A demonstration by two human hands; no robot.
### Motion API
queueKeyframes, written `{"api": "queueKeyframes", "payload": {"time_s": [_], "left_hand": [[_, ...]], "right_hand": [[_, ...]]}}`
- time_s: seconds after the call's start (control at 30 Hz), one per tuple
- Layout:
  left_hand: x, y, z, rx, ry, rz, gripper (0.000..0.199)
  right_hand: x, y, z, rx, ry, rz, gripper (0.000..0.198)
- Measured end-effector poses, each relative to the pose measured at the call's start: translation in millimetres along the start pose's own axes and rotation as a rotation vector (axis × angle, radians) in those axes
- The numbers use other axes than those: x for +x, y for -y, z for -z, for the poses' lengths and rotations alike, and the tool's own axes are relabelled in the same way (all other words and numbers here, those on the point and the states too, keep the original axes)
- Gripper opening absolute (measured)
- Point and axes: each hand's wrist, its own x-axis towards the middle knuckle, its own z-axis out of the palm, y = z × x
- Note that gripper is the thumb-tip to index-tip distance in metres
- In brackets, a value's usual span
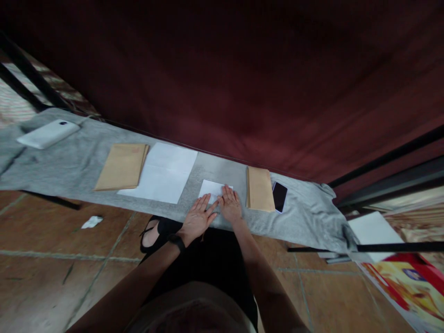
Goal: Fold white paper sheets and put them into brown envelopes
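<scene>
A small white sheet of paper (208, 186), seemingly folded, lies on the grey cloth near the front edge. My left hand (197, 219) rests on its lower left part, fingers stretched out flat. Pressing on its right side is my right hand (230, 204), also flat with extended fingers. The two hands nearly meet over the paper and cover much of it. To the right of my right hand lies a stack of brown envelopes (261, 188). Larger white sheets (169, 171) lie to the left, partly under another brown envelope stack (123, 166).
The narrow bench is covered with grey cloth (298, 226). A phone (280, 197) lies beside the right envelopes, and a white device (48, 133) sits at the far left. Behind hangs a dark red curtain (222, 92). A red and yellow box (412, 286) stands at lower right.
</scene>
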Motion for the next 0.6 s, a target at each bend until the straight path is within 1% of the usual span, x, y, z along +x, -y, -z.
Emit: {"api": "queueKeyframes", "payload": {"time_s": [0.13,0.27,0.43,0.6], "left_hand": [[-0.3,0.5,0.8,-0.024,0.014,0.012,0.049],[-0.8,1.3,-1.4,-0.002,-0.003,0.002,0.049],[-0.8,2.6,-4.6,0.038,-0.011,-0.017,0.05],[-4.6,2.6,-3.7,0.019,-0.022,-0.013,0.054]], "right_hand": [[4.1,-4.5,0.9,-0.029,-0.047,-0.001,0.055],[-1.4,-2.8,1.4,-0.041,-0.087,0.019,0.053],[-27.1,0.4,7.9,-0.026,-0.038,0.099,0.049],[-58.5,1.0,19.2,-0.002,-0.008,0.181,0.047]]}}
